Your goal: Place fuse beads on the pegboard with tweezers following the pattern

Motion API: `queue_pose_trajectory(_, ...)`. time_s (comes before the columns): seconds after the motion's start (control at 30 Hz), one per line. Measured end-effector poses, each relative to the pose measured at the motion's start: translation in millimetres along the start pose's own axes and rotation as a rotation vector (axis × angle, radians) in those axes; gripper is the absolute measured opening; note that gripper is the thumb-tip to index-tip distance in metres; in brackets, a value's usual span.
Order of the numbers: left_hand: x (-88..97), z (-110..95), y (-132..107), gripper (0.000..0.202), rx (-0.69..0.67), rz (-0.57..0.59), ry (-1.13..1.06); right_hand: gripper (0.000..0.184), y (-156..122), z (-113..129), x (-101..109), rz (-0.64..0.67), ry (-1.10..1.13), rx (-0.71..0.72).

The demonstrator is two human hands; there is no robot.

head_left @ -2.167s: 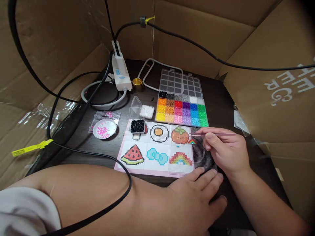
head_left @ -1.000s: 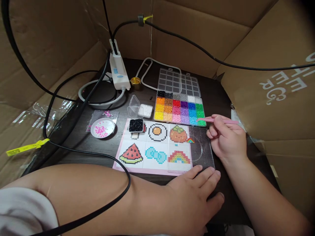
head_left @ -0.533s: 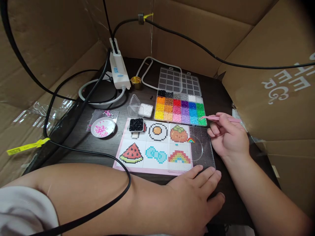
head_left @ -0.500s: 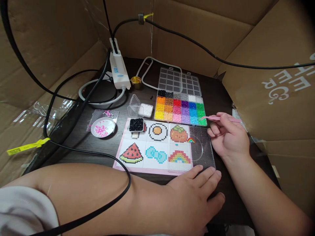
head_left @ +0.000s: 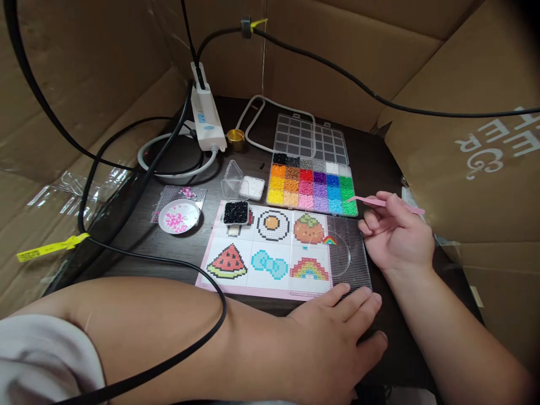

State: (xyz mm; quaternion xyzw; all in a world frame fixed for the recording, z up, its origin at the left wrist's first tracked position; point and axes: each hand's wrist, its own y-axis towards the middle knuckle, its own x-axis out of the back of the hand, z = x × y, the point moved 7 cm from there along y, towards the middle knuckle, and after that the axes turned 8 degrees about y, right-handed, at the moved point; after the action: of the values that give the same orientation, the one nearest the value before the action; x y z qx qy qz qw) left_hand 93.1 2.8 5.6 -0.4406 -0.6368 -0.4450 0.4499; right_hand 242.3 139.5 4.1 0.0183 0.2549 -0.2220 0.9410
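My right hand [head_left: 396,236] pinches pink tweezers [head_left: 382,203], whose tip sits over the green compartments at the right end of the open bead box [head_left: 312,185]. My left hand [head_left: 337,337] lies flat with fingers spread on the table, fingertips touching the near edge of the clear pegboard [head_left: 348,259]. The pegboard lies over the right part of a pattern sheet [head_left: 253,247] with pixel pictures: watermelon, bow, rainbow, egg, orange fruit. A small rainbow of beads [head_left: 329,241] sits on the pegboard.
A small tray of black beads [head_left: 235,213] and a small box of white beads [head_left: 252,188] stand by the sheet. A white dish with pink beads [head_left: 179,216] rests on another pegboard at left. Cables, a white power adapter [head_left: 205,115] and cardboard walls surround the table.
My right hand has drawn the tweezers away from the small rainbow on the pegboard, up and right to the green beads in the box. My left hand has stayed put.
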Motion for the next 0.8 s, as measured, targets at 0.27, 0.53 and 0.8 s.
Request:
queue_pose_trajectory(0.27,-0.7,0.7,0.6,0.072,0.001,0.007,-0.008,0.023,2.3,0.0,0.9,0.047,-0.019,0.001)
queue_pose_trajectory(0.53,1.3,0.3,-0.4,0.072,-0.002,0.017,-0.008,0.022,2.2,-0.8,0.4,0.009,-0.012,-0.015)
queue_pose_trajectory(0.8,0.8,0.6,-0.6,0.073,-0.002,-0.005,-0.012,0.020,1.6,-0.2,1.5,-0.021,-0.015,-0.026)
